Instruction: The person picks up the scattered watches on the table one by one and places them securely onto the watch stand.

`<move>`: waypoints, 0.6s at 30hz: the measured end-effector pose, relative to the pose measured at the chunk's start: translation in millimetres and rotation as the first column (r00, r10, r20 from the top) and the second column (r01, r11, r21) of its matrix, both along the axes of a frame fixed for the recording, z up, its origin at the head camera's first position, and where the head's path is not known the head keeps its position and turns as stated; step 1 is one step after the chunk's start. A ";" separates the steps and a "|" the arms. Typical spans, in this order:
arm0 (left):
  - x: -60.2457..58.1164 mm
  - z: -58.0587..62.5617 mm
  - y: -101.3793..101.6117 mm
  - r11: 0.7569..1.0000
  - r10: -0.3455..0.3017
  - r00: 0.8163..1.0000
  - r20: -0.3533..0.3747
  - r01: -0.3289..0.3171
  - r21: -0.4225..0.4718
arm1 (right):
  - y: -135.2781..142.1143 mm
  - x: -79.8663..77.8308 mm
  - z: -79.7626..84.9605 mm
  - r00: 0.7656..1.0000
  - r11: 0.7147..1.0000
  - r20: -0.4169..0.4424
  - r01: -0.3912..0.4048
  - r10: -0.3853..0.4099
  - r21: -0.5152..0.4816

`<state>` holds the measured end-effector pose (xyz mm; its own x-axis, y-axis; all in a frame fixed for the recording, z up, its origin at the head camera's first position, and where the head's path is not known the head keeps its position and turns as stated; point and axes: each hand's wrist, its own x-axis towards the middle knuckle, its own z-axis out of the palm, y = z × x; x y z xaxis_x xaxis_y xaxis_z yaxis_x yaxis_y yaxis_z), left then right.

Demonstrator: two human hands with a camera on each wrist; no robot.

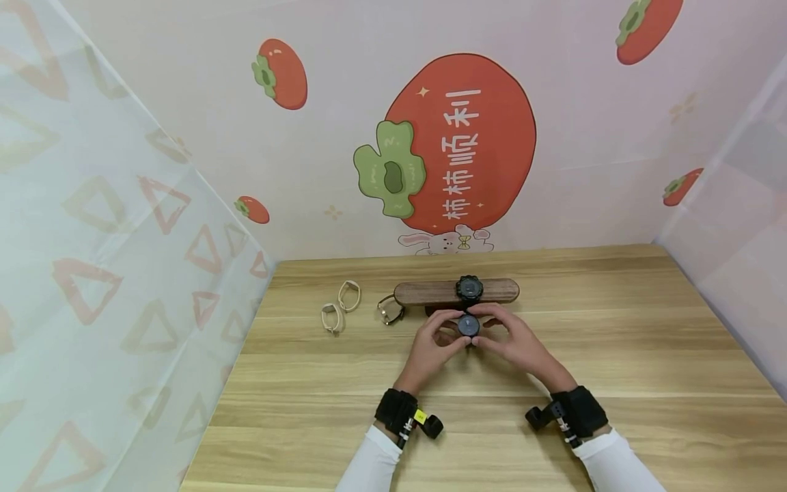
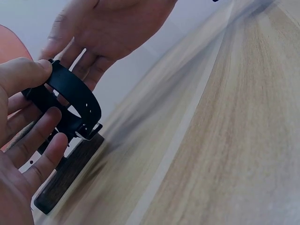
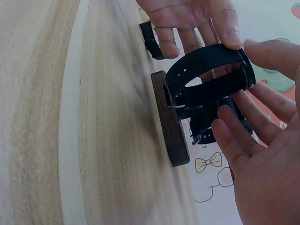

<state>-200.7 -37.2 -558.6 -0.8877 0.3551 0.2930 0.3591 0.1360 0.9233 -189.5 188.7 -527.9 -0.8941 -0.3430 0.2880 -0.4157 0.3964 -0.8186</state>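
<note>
Both hands hold a black wristwatch [image 1: 468, 325] with a round dark dial in front of a wooden watch stand [image 1: 424, 294]. My left hand [image 1: 433, 347] pinches the left side of its case between thumb and fingers. On the opposite side my right hand [image 1: 518, 344] pinches it in the same way. The black strap [image 3: 206, 63] hangs as a closed loop beneath the case in the right wrist view, its buckle facing the table. Behind it, a second black watch [image 1: 470, 288] with a chunky bezel is wrapped around the stand's bar. The stand's dark base [image 2: 70, 173] shows below the fingers.
Left of the stand lies a watch [image 1: 390, 313] with a thin dark strap. Farther left are two looped bands, one cream [image 1: 350, 296] and one beige [image 1: 330, 318]. A wall with persimmon prints [image 1: 467, 143] rises behind the wooden table [image 1: 295, 410]; patterned side panels flank it.
</note>
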 end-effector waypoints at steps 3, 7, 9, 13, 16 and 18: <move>0.5 -0.8 -0.6 1.000 0.002 1.000 -0.005 -0.002 -0.015 | -0.3 1.2 0.3 1.000 1.000 -0.001 -0.013 0.013 0.014; 1.5 -0.8 -1.8 0.999 0.015 1.000 -0.008 -0.015 -0.042 | -0.2 1.2 -0.1 1.000 1.000 0.001 -0.011 0.011 0.021; 1.9 -0.5 -1.9 0.999 0.017 1.000 -0.010 -0.018 -0.045 | 0.1 1.0 -0.3 1.000 1.000 -0.001 -0.009 0.009 0.019; 2.6 0.0 -2.0 0.999 0.011 1.000 0.002 -0.011 -0.031 | 1.2 0.6 -0.5 1.000 1.000 0.000 -0.017 0.017 0.015; 2.9 0.3 -2.4 1.000 0.009 1.000 0.009 -0.009 -0.027 | 1.7 0.3 -0.8 1.000 1.000 -0.002 -0.022 0.022 0.022; 3.0 0.0 -2.6 1.000 0.008 1.000 0.006 -0.007 -0.026 | 1.9 0.3 -0.7 1.000 0.999 -0.006 -0.022 0.022 0.030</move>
<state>-197.7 -39.8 -558.6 -0.8921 0.3559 0.2785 0.3526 0.1628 0.9215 -189.1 190.6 -528.6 -0.8845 -0.3708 0.2831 -0.4297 0.4112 -0.8039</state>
